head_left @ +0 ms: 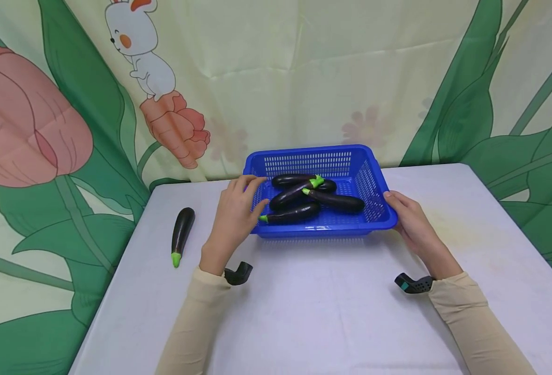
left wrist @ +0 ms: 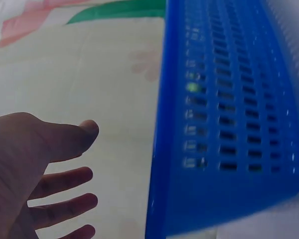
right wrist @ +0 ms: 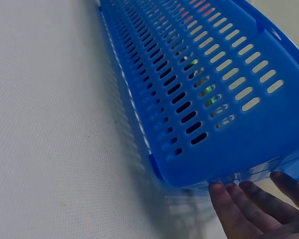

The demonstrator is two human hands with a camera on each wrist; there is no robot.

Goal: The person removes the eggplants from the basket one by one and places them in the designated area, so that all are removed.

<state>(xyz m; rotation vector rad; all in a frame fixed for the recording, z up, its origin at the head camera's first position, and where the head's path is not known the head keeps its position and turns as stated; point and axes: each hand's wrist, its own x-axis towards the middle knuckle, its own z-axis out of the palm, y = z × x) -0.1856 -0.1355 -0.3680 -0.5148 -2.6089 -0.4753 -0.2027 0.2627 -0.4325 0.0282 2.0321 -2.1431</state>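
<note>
A blue plastic basket [head_left: 311, 233] with slotted walls holds several dark eggplants [head_left: 334, 202] with green stem ends. My right hand [head_left: 411, 221] grips the basket at its right end, thumb on the rim and fingers against the outer wall. At the other end, my left hand [head_left: 238, 208] is beside the left rim with its fingers spread. The left wrist view shows a gap between those fingers [left wrist: 65, 211] and the basket wall [left wrist: 229, 119]. Another eggplant [head_left: 182, 234] lies on the table, left of my left hand.
A white cloth covers the table [head_left: 304, 312]. Behind it hangs a curtain [head_left: 276, 78] printed with a rabbit, flowers and leaves. Small black devices [head_left: 238, 274] are worn at both wrists.
</note>
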